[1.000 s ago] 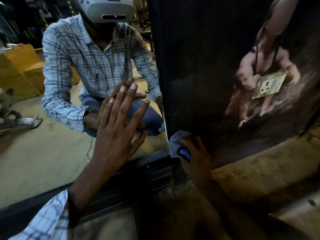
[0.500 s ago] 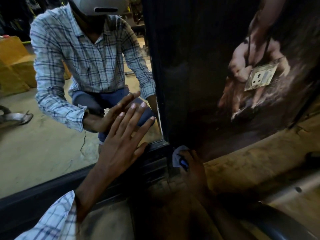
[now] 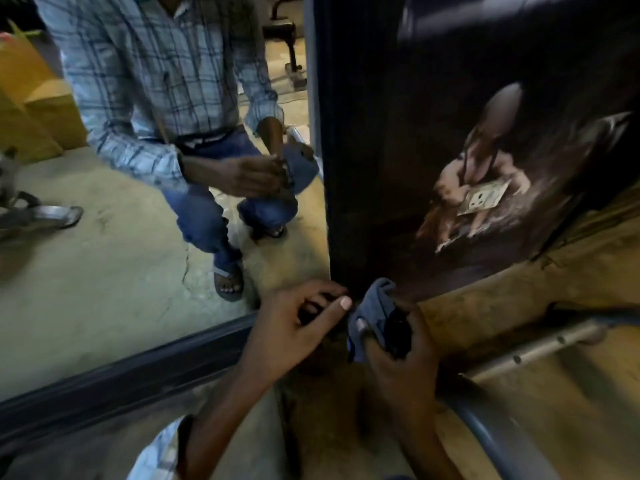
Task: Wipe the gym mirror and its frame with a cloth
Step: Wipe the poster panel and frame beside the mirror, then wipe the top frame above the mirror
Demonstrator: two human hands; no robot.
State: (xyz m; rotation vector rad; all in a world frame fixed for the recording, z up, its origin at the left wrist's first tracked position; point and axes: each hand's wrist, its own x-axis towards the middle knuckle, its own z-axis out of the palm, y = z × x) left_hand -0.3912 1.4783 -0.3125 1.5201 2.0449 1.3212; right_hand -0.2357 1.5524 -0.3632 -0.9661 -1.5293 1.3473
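Observation:
The gym mirror (image 3: 104,289) fills the left half of the view and reflects a crouching person in a checked shirt. Its dark frame (image 3: 138,372) runs along the bottom and turns up at the right edge. My right hand (image 3: 401,362) grips a bunched blue cloth (image 3: 372,306) at the frame's lower right corner, against the foot of the dark panel. My left hand (image 3: 291,327) hovers just left of the cloth in front of that corner, fingers loosely curled, thumb pointing toward the cloth, holding nothing.
A dark poster panel (image 3: 450,133) with a wall socket (image 3: 483,199) stands right of the mirror. A metal bar with holes (image 3: 540,344) and a curved grey tube (image 3: 502,441) lie on the floor to the right. Yellow boxes show in the reflection.
My left hand has come off the mirror glass and dropped to the lower corner beside the cloth. The right hand with the cloth has slid down to the frame's bottom corner.

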